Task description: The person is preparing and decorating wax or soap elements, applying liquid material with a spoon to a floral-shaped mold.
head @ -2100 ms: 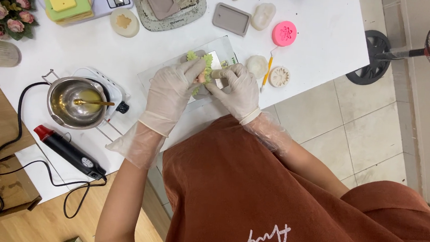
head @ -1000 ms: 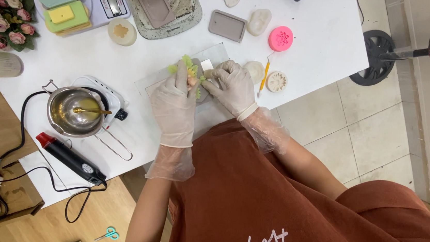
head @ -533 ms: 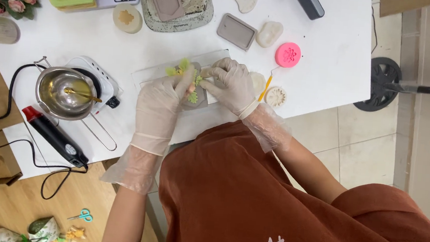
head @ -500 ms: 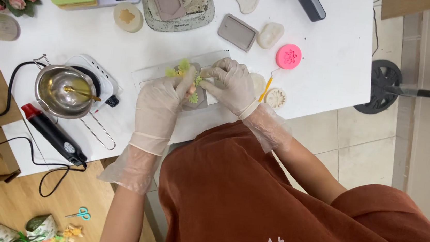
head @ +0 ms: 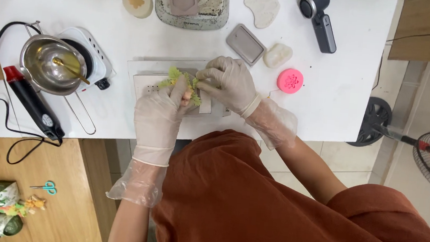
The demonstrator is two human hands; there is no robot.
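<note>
Yellow-green leafy sprig (head: 179, 79) in translucent whitish gloves, pink round mould (head: 290, 81) right of them, white table (head: 344, 70), rust-brown apron (head: 249, 202)

Round steel melting pot (head: 49, 65): polished metal, glossy. Thin translucent plastic gloves cover left hand (head: 159, 115) and right hand (head: 228, 83), slightly wrinkled. White table top (head: 344, 70): smooth, matt.

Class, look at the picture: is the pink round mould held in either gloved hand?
No: the pink round mould lies alone on the white table.
</note>
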